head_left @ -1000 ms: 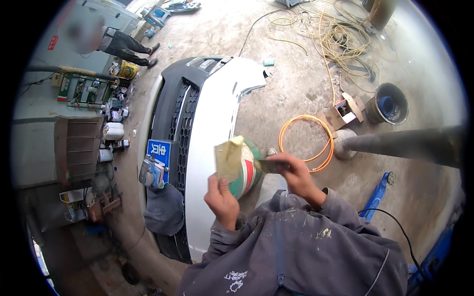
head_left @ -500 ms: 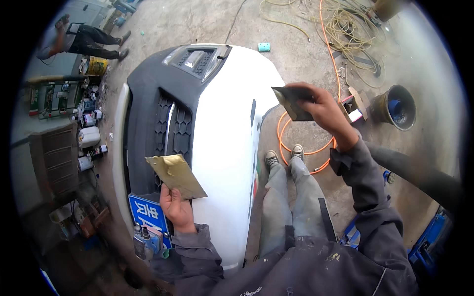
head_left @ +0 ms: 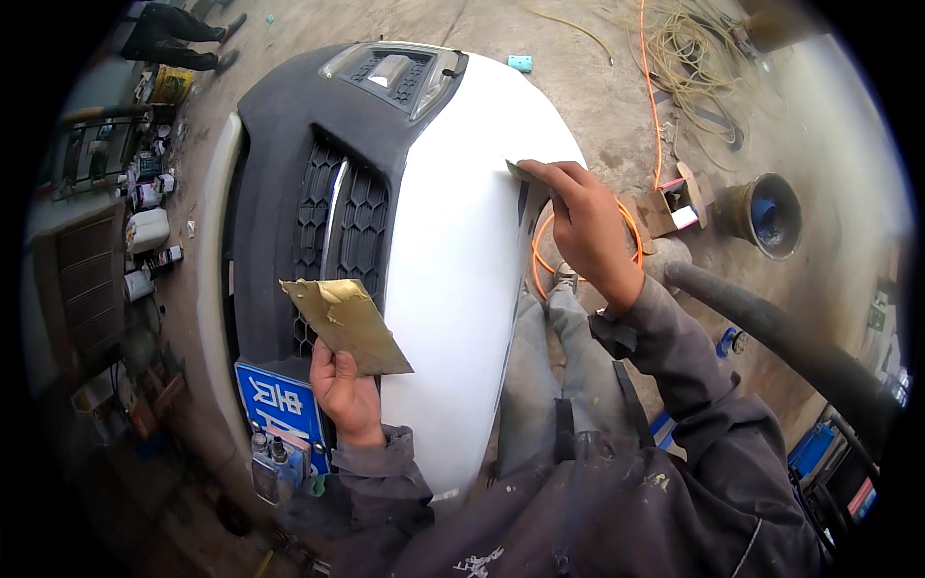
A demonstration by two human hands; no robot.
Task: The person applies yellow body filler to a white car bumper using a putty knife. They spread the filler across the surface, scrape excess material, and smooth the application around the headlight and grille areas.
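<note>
A white and black car bumper (head_left: 453, 231) stretches away in front of me, with honeycomb grilles and a blue plate (head_left: 275, 403) at its near left. My left hand (head_left: 349, 400) is closed on the lower edge of a flat, gold-coloured putty board (head_left: 349, 332), which carries a smear of yellowish putty (head_left: 337, 294) along its far edge. Above the bumper's right side, my right hand (head_left: 590, 226) grips a dark, thin putty spreader (head_left: 525, 173). It is seen nearly edge-on at the white surface; whether it touches cannot be told. My fingers hide most of the spreader.
Beyond the bumper lie a tangled yellowish hose (head_left: 689, 72) and an orange hose (head_left: 647, 106). A bucket (head_left: 761, 217) and an opened cardboard box (head_left: 674, 202) stand at right. Cans and bottles (head_left: 145, 231) line the left side. Another person's legs (head_left: 173, 39) show at top left.
My right hand has moved left and down to the bumper, turning the spreader from face-on to nearly edge-on. My left hand still holds the board in much the same place. The view has shifted slightly.
</note>
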